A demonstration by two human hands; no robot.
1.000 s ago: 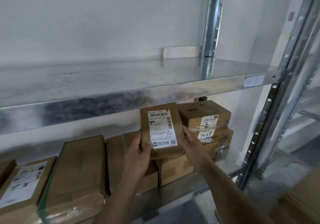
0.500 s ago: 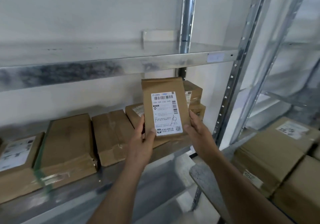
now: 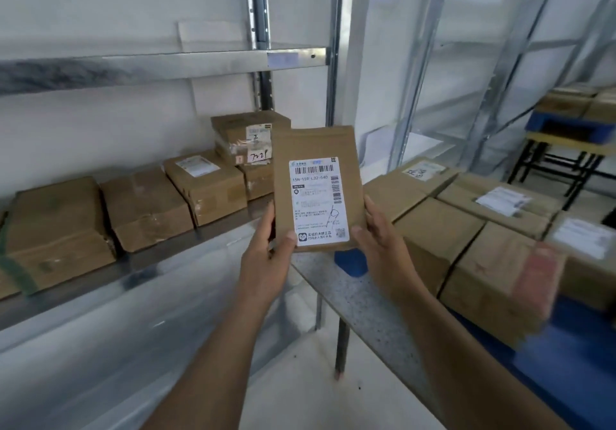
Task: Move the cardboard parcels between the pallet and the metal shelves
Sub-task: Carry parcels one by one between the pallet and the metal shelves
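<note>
Likely parcel storeroom: metal shelves [image 3: 160, 66], stacked labelled cardboard parcels [image 3: 466, 216].

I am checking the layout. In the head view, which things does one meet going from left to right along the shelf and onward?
Green-taped box → plain box → labelled box → stacked boxes → held parcel → boxes on the table.

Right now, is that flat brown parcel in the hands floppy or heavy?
Probably stiff: the flat parcel stands straight though the left hand and right hand grip only its bottom. Likely light, being thin. Its cardboard looks matte, so hardly slippery.
</note>
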